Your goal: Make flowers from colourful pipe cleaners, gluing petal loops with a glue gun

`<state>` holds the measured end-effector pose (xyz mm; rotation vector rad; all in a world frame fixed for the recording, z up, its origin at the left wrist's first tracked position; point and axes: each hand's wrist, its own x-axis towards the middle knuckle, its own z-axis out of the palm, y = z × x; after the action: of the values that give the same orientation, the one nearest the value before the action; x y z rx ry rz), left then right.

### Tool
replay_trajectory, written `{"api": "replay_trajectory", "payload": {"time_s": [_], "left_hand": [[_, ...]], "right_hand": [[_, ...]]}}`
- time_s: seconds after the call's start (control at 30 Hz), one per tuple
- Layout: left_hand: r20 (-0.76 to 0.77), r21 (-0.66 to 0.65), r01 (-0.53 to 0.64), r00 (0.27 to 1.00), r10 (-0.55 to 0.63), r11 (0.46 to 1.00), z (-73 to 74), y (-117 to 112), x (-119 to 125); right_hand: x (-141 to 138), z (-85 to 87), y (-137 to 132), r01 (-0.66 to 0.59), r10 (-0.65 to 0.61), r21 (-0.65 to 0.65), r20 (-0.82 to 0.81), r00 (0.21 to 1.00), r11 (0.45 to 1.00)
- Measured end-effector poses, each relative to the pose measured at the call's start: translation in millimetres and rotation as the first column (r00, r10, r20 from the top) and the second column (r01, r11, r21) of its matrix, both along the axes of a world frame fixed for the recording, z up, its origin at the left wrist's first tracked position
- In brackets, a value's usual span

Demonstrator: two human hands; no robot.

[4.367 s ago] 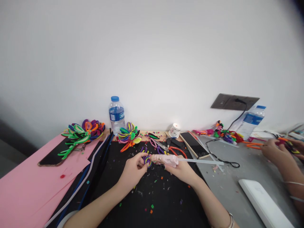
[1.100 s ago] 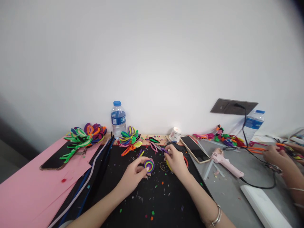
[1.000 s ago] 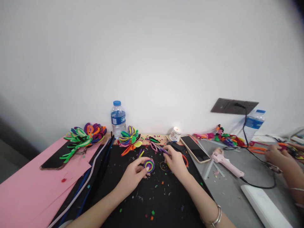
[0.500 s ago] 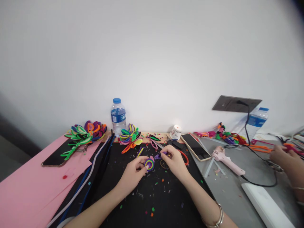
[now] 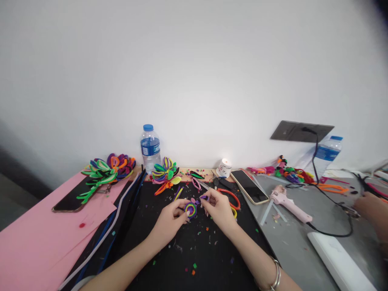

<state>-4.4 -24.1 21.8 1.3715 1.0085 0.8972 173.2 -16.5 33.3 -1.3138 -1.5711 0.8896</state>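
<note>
My left hand [image 5: 169,220] pinches a small coiled disc [image 5: 190,209] of purple, yellow and green pipe cleaner, held just above the black mat [image 5: 200,250]. My right hand [image 5: 220,208] pinches a purple looped pipe-cleaner piece [image 5: 200,199] and holds its end against the upper right edge of the disc. The two hands nearly touch at the disc. Scissors with orange handles [image 5: 228,194] lie just behind my right hand.
A pink glue gun [image 5: 287,204] with its black cord lies on the grey table to the right, beside a phone [image 5: 251,186]. A water bottle [image 5: 149,147], pipe-cleaner flowers [image 5: 165,174], pink paper [image 5: 36,238] with another phone [image 5: 70,199] sit left. Another person's hand [image 5: 371,204] works far right.
The glue gun I held earlier now lies on the grey table. My right hand picked up a purple loop near the scissors and brought it left to the disc in my left hand.
</note>
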Motion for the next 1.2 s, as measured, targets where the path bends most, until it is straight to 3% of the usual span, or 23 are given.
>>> {"api": "replay_trajectory", "payload": {"time_s": [0.37, 0.87, 1.2], "left_hand": [[-0.019, 0.013, 0.029, 0.999, -0.029, 0.999, -2.8, 1.2, -0.2], [0.027, -0.008, 0.054, 0.998, -0.053, 0.999, -4.4, 1.6, 0.0], [0.033, -0.037, 0.047, 0.998, -0.046, 0.998, -8.8, 3.1, -0.1]], "right_hand": [[-3.4, 0.8, -2.7, 0.01, -0.029, 0.12, 0.158, 0.987, 0.993], [-0.4, 0.3, -2.9, -0.1, 0.004, 0.245, 0.364, 0.931, 0.964], [-1.2, 1.1, -5.0, -0.131, 0.02, 0.269, 0.38, 0.925, 0.954]]}}
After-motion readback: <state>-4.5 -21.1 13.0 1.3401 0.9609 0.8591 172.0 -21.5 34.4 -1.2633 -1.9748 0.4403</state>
